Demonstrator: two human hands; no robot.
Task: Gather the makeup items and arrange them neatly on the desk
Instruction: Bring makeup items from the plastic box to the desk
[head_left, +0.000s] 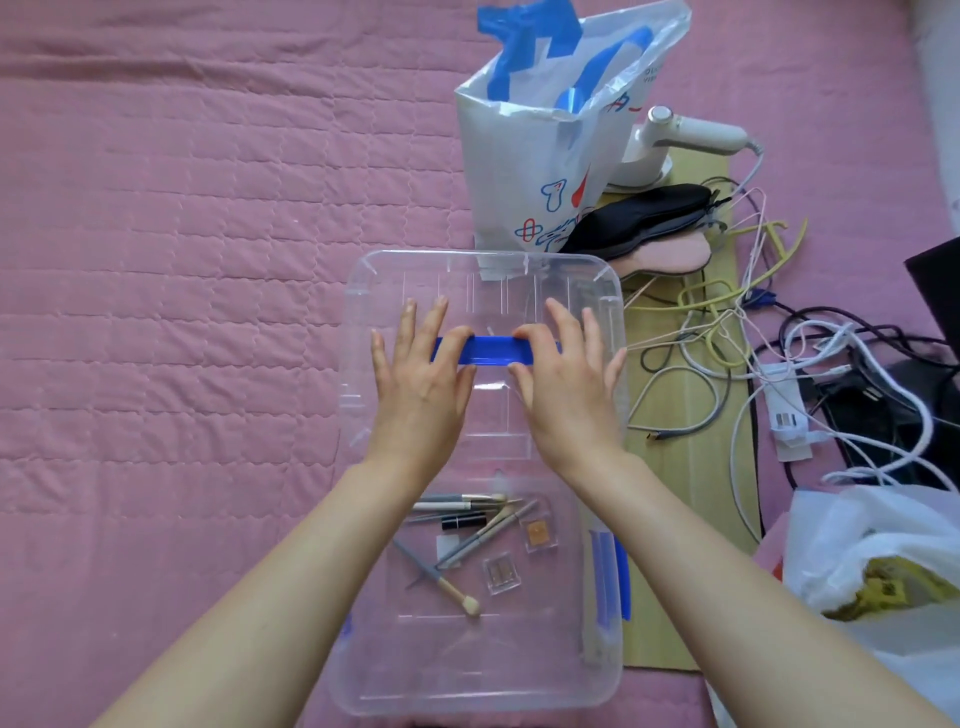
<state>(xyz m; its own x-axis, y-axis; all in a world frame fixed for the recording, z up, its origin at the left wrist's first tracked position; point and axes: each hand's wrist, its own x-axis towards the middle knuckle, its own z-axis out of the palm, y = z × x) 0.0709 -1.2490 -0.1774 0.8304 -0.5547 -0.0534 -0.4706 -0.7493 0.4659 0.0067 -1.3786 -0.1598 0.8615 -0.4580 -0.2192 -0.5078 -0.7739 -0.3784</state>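
Clear plastic storage box (363, 696), one, on the pink quilted cover (156, 260), nearest the camera; contents seen through it:
- makeup brushes and pencils (470, 525), about six, loosely crossed; one sponge-tipped applicator (457, 592) apart, lower
- lipstick tube (464, 520), one, black, among the brushes
- small clear eyeshadow pans: two, one copper (538, 533), one paler (501, 574)
- blue strips (610, 577) along the right wall, count cannot be told

Clear lid (483, 275), one, over the far part of the box, with one blue handle (491, 351) at its middle.

Hands: two, both on the lid.
- left hand (421, 379): fingers spread and straight, forefinger and thumb pinching the handle's left end
- right hand (563, 384): fingers spread, forefinger and thumb pinching the handle's right end

Beyond and to the right:
- white printed shopping bag (545, 156), one, upright, blue tape at its mouth
- sleep masks: two, one black (634, 213) over one pink (670, 257)
- white handheld appliance (670, 140), one, corded
- wooden board (691, 519), one, just beside the box
- tangled cables (779, 353), many, white, grey, yellow
- white plastic bag (883, 561), one, yellow contents showing
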